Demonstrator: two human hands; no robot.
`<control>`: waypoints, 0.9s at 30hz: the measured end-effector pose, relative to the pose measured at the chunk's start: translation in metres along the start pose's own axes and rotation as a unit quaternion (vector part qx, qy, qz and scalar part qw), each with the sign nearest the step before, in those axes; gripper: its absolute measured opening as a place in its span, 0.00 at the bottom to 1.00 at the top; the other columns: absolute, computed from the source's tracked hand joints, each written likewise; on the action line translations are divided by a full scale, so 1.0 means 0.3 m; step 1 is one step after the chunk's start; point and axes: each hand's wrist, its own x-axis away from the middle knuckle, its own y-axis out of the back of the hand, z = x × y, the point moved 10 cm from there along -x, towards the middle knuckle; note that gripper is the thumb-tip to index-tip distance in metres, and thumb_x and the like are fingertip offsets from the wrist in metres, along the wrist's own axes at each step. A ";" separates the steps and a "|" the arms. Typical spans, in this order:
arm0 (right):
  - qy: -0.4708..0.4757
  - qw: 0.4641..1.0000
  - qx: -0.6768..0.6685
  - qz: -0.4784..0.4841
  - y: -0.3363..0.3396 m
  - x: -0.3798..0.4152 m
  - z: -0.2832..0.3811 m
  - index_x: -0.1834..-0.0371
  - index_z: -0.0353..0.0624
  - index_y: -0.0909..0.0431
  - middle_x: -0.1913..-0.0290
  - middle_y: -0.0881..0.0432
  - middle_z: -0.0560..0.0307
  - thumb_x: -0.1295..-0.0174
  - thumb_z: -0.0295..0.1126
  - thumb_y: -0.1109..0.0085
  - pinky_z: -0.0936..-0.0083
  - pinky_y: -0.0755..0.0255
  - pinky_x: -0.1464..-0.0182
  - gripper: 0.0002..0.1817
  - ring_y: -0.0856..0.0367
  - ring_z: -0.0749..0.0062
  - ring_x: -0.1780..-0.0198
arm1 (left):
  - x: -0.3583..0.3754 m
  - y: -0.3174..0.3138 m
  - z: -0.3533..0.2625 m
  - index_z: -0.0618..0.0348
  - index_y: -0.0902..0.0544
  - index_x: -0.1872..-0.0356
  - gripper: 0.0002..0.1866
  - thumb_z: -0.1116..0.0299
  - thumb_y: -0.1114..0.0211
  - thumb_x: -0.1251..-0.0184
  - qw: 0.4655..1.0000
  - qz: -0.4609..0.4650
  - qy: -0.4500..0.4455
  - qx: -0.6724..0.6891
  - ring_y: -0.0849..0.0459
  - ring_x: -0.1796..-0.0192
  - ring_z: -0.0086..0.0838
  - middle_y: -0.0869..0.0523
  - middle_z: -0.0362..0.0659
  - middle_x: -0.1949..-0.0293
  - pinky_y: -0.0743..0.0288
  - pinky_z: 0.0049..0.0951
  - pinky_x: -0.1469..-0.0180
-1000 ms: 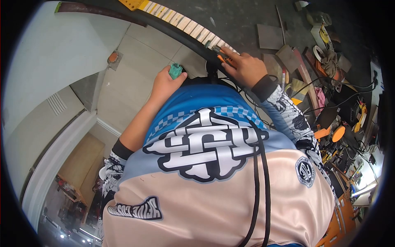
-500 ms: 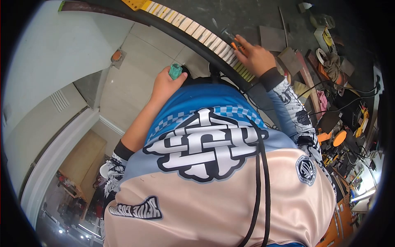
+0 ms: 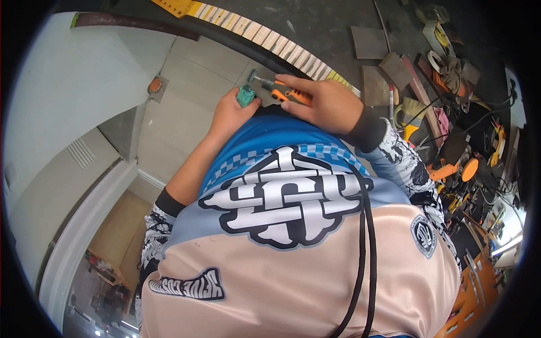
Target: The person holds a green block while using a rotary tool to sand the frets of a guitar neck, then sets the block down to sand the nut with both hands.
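In my left hand [image 3: 235, 112], low in front of my body, is a small green block-like piece [image 3: 245, 96] with an uneven top. My right hand [image 3: 329, 104] is closed around a pair of pliers [image 3: 292, 96] with orange and black handles. Their metal head points left, with a small grey-green end [image 3: 252, 76] just above the green piece. Beyond both hands a guitar neck [image 3: 265, 36] lies along the bench edge, its fingerboard covered in pale tape strips between the frets and its yellow headstock [image 3: 174, 7] at the far left.
The dark bench [image 3: 321, 28] runs along the top. On its right are flat boards [image 3: 370, 42], a brush [image 3: 414, 115], a tape roll [image 3: 435, 61], cables and many tools. Pale floor tiles [image 3: 191, 62] show below the bench, beside a white panel [image 3: 101, 67] on the left.
My right hand has come left and down from the guitar neck with the pliers, close to the green piece. My left hand has barely moved.
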 end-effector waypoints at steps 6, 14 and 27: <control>-0.015 0.999 0.037 0.009 -0.066 0.016 0.047 0.30 0.62 0.21 0.68 0.11 0.48 0.33 0.52 0.36 0.60 0.17 0.59 0.28 0.11 0.49 0.66 | 0.002 0.013 0.035 0.64 0.16 0.60 0.19 0.57 0.25 0.38 0.999 0.026 -0.016 0.008 0.12 0.64 0.41 0.12 0.52 0.69 0.21 0.38 0.59; -0.087 0.993 0.052 -0.058 -0.044 0.071 -0.020 0.30 0.62 0.21 0.69 0.11 0.48 0.33 0.53 0.36 0.59 0.16 0.59 0.28 0.11 0.48 0.66 | 0.015 0.005 0.057 0.62 0.16 0.63 0.17 0.57 0.25 0.35 0.999 0.032 -0.028 -0.021 0.17 0.71 0.28 0.15 0.43 0.75 0.25 0.31 0.65; -0.025 0.963 0.246 -0.102 0.012 0.041 -0.328 0.25 0.73 0.27 0.68 0.15 0.44 0.32 0.55 0.38 0.56 0.16 0.66 0.30 0.11 0.47 0.70 | 0.056 -0.042 0.078 0.61 0.17 0.65 0.17 0.56 0.26 0.34 0.997 -0.067 0.012 -0.019 0.18 0.75 0.23 0.16 0.39 0.78 0.26 0.27 0.69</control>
